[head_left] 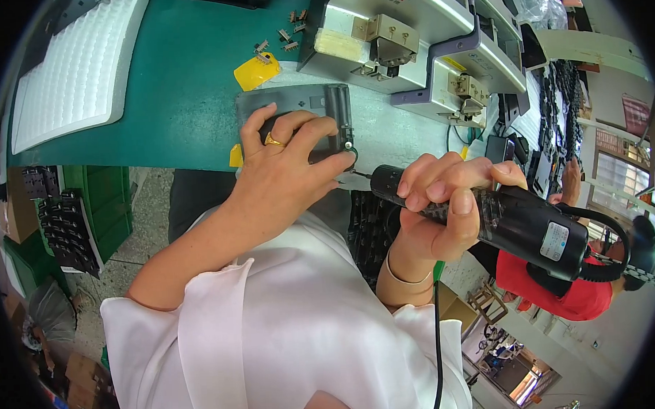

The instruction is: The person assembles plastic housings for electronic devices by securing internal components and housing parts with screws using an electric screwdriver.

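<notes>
A flat dark grey plastic housing (288,100) lies at the near edge of the table. Over it curls my left hand (285,151), pressing and gripping it, with a ring on one finger; the palm hides much of the part. At the housing's right end, beside my thumb, sits a small round metal piece (349,145). My right hand (451,199) is wrapped round a black corded electric screwdriver (541,232). The screwdriver lies nearly level, its thin bit pointing left, close to my left thumb. Whether the bit touches the housing I cannot tell.
Grey metal machines (379,38) stand at the back right. Several small switch-like parts (285,37) lie near a yellow tag (256,72). A white moulded tray (74,84) is at left, with a green crate (105,207) below. A person in red (565,289) works at right.
</notes>
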`<state>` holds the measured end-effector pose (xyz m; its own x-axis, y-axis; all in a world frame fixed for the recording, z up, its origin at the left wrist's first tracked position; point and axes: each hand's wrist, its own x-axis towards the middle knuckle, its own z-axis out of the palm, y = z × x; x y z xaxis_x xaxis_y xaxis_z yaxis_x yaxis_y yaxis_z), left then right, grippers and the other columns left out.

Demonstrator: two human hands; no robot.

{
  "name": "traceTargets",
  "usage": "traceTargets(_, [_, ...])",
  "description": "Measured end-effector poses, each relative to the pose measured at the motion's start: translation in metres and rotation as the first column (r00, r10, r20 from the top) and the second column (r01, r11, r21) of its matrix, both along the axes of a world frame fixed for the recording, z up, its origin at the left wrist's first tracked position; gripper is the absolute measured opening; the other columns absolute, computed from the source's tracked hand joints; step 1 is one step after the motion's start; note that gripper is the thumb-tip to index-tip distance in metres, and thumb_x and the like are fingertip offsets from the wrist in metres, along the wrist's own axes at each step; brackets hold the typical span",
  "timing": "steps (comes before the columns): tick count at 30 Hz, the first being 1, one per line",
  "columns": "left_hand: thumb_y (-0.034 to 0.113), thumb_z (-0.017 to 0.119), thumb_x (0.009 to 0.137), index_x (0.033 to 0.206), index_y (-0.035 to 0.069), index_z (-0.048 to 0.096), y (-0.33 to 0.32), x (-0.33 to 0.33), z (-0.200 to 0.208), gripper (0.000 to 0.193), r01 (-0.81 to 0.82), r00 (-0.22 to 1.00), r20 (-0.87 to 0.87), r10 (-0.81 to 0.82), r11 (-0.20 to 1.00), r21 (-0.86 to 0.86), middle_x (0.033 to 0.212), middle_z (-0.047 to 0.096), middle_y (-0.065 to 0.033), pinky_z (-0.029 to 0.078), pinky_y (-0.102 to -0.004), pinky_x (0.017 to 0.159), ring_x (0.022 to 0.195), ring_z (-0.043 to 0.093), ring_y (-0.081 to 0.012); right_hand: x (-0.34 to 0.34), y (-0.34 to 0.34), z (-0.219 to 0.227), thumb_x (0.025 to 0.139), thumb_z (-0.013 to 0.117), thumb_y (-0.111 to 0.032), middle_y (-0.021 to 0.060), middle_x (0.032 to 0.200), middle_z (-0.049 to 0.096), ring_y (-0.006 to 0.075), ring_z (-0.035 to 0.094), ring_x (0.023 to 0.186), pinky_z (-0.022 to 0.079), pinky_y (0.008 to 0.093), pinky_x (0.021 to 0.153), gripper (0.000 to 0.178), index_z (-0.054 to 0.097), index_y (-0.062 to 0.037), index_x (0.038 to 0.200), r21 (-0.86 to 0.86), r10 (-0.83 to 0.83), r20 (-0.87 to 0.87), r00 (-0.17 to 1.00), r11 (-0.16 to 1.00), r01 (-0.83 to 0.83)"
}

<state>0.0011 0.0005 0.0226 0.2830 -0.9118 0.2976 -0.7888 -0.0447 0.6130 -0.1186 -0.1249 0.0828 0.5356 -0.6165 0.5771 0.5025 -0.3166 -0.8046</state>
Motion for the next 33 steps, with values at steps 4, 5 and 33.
traceTargets(4, [0.021,0.079,0.067,0.103,0.025,0.068,-0.001,0.001,-0.001,0.038,0.002,1.0,0.006,-0.002,1.0,-0.005,0.118,0.052,-0.0006,0.018,-0.0493,0.105,0.118,0.045,-0.022,0.003,0.005,0.003,0.087,0.06,-0.011,0.0089,0.069,0.055,0.0182,0.049,0.047,0.047,0.035,0.044,0.042,0.035,-0.0067,0.121,0.075,-0.062,-0.004,0.998,0.995,0.062])
traceTargets(5, [0.021,0.079,0.067,0.102,0.024,0.069,-0.002,0.0,-0.002,0.036,-0.001,1.0,0.0,0.001,1.0,-0.007,0.118,0.052,-0.0007,0.018,-0.0491,0.106,0.118,0.045,-0.0218,0.005,0.007,0.004,0.086,0.07,-0.014,0.0087,0.064,0.055,0.0195,0.05,0.047,0.049,0.0358,0.046,0.048,0.035,-0.0085,0.117,0.161,-0.124,-0.019,0.992,0.979,0.126])
traceTargets(33, [0.024,0.076,0.071,0.1,0.027,0.07,-0.004,0.001,-0.007,0.03,-0.054,0.996,0.071,0.059,0.996,-0.068,0.115,0.054,-0.0002,0.017,-0.0493,0.105,0.118,0.046,-0.0206,0.014,0.01,-0.005,0.086,0.067,-0.006,0.0088,0.069,0.053,0.0184,0.052,0.047,0.05,0.0352,0.046,0.042,0.032,-0.0107,0.109,0.095,-0.09,-0.036,0.995,0.991,0.093])
